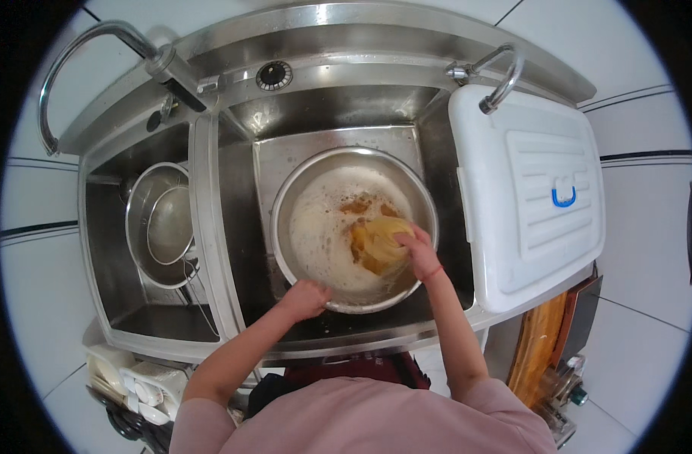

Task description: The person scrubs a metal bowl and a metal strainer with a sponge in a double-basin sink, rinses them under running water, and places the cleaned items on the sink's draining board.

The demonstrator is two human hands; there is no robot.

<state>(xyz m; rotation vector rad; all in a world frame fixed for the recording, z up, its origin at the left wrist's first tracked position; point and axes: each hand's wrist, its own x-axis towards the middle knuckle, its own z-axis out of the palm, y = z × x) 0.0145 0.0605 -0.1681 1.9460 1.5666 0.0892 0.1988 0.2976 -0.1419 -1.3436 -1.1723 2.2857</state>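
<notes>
A round stainless steel basin (282,227) stands in the large middle sink (334,136). White foam (317,218) covers much of the liquid inside, with amber-brown patches showing through. My right hand (421,252) grips a bunched yellow cloth (384,235) at the basin's right side. The cloth's lower part meets the liquid, and whatever it may enclose is hidden. At the near left edge of the basin, my left hand (306,298) has its fingers curled over the rim.
A metal bowl (139,227) with a handled strainer (170,224) sits in the left sink. Curved faucets (51,85) (510,74) rise at both sides. A white plastic lid (493,198) covers the right end. Wooden boards (542,340) stand at the near right.
</notes>
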